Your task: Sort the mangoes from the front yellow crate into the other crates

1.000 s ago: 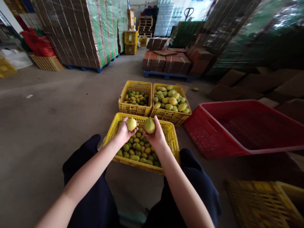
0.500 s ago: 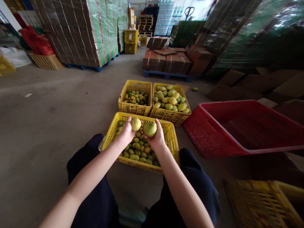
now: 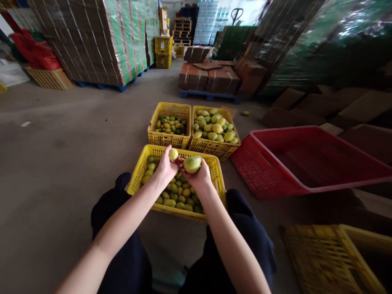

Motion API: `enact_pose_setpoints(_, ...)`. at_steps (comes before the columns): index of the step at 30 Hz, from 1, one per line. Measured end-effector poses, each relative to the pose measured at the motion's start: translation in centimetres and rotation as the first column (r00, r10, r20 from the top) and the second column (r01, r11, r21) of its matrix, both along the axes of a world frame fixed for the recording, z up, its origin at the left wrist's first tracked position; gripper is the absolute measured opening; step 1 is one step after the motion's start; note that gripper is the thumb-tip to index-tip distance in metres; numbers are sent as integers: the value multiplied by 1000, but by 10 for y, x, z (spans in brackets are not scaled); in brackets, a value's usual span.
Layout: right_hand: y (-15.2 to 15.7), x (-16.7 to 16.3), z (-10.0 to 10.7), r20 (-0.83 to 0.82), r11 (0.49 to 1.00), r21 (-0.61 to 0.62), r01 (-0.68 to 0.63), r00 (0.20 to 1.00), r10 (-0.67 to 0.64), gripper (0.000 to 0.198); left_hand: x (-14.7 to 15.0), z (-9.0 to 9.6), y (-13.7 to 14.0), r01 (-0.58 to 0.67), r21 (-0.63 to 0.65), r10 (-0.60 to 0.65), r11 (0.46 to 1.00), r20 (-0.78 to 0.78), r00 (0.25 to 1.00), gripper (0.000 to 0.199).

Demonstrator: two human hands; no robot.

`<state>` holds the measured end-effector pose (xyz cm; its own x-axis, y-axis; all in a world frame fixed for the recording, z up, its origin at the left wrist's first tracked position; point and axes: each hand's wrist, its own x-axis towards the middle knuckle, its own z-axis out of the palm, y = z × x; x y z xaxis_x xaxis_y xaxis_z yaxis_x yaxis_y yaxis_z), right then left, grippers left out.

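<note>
Larger fruit [image 3: 192,164] sits near frame centre, cupped in the right hand [image 3: 199,174], long axis roughly sideways; just left of it, the left hand [image 3: 167,166] grips a smaller fruit [image 3: 173,154].

You're reading no text or numbers; pale label [image 3: 162,45] on far stacked yellow crate [image 3: 168,47] appearing too small to make out.

Wrapped stack [image 3: 127,49], strapped cardboard [image 3: 222,80] on blue pallet [image 3: 199,95], wooden pallets [image 3: 182,29], probably red bags [image 3: 36,51]
</note>
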<state>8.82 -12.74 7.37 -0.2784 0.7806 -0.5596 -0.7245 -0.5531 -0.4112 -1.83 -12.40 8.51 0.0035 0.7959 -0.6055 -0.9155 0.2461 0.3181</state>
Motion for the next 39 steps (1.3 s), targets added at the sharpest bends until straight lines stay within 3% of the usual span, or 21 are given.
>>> enact_pose_setpoints(3,1,0,-1,-11,999,-13,40,999,-40,41,1,3,4,30,28,-30,999,1,1000,30)
enact_pose_setpoints(8,3,3,-2,-70,990,47,132,989,-129,30,-1,6,9,-58,53,56,997,47,997,28)
enact_pose_setpoints(16,3,3,2,-93,994,104,27,995,-18,31,-10,7,4,5,145,-14,989,64,998,30)
enact_pose_setpoints(20,0,2,7,-47,989,145,32,999,-25,37,-19,16,-7,100,228,-86,968,-72,994,32)
enact_pose_setpoints(23,-3,3,8,-75,985,175,-12,997,25,42,-25,23,-12,67,256,-10,964,-220,976,30)
enact_pose_setpoints(27,-5,6,7,-86,993,105,-56,994,66,49,-31,28,-16,42,185,5,982,-245,969,29)
enact_pose_setpoints(31,-5,4,5,-58,997,33,-71,996,73,49,-38,27,-19,46,32,-42,998,-116,992,32)
enact_pose_setpoints(35,-2,-1,0,48,999,-39,8,999,-6,33,-41,24,-20,-33,-39,32,999,-44,999,24)
enact_pose_setpoints(39,1,-2,-9,87,998,-49,35,996,-31,16,-43,21,-20,-60,-28,59,998,-50,997,21)
